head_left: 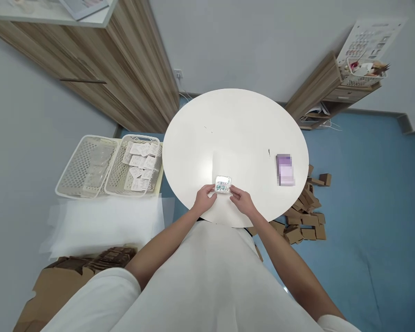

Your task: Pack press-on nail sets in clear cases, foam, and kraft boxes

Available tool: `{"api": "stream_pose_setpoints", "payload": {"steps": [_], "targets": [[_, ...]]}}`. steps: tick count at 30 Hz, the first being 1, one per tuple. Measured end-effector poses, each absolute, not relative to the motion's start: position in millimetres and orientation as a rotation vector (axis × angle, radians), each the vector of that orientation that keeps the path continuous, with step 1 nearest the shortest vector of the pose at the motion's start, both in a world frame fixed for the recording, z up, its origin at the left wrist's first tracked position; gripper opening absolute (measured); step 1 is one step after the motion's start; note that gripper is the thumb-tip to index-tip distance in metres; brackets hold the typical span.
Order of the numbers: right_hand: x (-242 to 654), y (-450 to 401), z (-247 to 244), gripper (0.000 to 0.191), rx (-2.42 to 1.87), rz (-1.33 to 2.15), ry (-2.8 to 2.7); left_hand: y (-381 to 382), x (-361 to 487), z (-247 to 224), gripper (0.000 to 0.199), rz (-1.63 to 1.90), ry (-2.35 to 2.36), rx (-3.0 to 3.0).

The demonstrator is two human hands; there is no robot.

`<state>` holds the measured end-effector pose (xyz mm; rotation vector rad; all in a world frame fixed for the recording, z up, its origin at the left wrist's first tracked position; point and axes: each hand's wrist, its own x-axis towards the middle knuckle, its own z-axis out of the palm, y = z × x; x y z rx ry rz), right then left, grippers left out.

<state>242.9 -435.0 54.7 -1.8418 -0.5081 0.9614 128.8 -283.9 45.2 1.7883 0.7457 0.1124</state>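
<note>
A small clear box (223, 184) with bluish-green and white contents is near the front edge of the round white table (242, 124). My left hand (205, 199) grips its left side between thumb and fingers. On its right side, the fingers of my right hand (241, 200) press against the box. A faint pale sheet or film seems to lie just behind the box; its outline is hard to make out. Toward the table's right edge is a purple and white stack (285, 170), pixelated in the picture, with a tiny dark item (269, 151) beside it.
Two white baskets (109, 184) stand left of the table, the nearer one holding printed cards (141, 161). White sheets (107, 223) and flattened cardboard (55, 286) lie lower left. Small brown boxes (309, 221) cover the floor at right. Wooden cabinets (131, 60) stand behind.
</note>
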Motion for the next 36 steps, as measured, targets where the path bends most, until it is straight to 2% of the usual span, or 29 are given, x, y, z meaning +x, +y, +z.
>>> {"api": "stream_pose_setpoints", "payload": {"steps": [8,19,21,27,36], "targets": [[260.8,-487.3,38.7,0.039,-2.022,0.874,-0.799,-331.4,133.9,35.2,0.038,0.073,0.768,1.880],[258.6,-504.8,19.0,0.039,-2.146,0.797,-1.170,-359.5,124.1,25.9,0.038,0.018,0.807,2.085],[257.1,-503.4,20.5,0.043,-2.192,0.740,-1.229,-357.6,123.7,26.1,0.038,0.013,0.797,2.195],[257.5,-484.4,27.9,0.058,-2.251,0.560,-1.602,-347.5,120.0,29.8,0.056,-0.104,0.616,2.440],[268.0,-467.1,15.2,0.038,-2.230,0.548,-1.805,-333.0,117.8,28.4,0.064,-0.227,0.445,2.493]]}}
